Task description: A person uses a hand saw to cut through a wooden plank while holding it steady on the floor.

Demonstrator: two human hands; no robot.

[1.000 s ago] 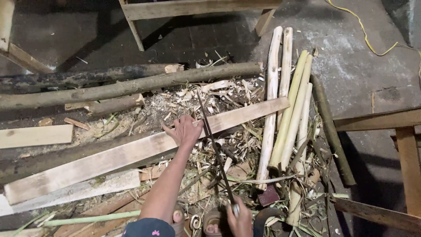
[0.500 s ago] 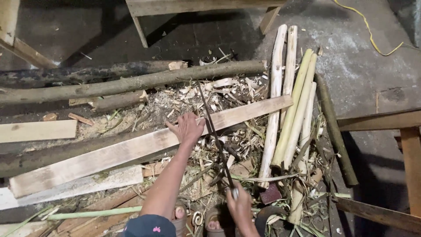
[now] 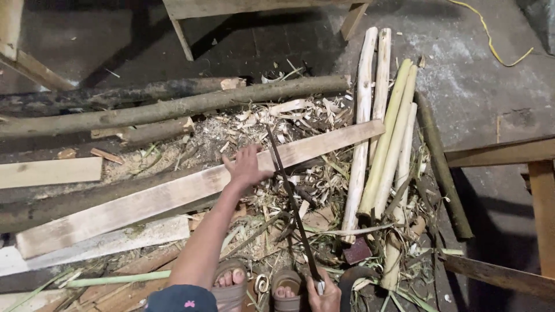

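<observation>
Left hand (image 3: 247, 167) outstretched, right (image 3: 325, 296) fisted

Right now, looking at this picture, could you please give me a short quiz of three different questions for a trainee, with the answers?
1. True or false: the left hand lies on the long pale plank.
2. What does the right hand hold? A) a yellow cable B) a long thin dark blade C) a brick
3. Fill in: the peeled pale poles lie on the ______ side of the blade.

Key:
1. True. The palm rests on the plank, fingers spread.
2. B. The hand grips its lower end, and the blade crosses over the plank.
3. Right.
</observation>
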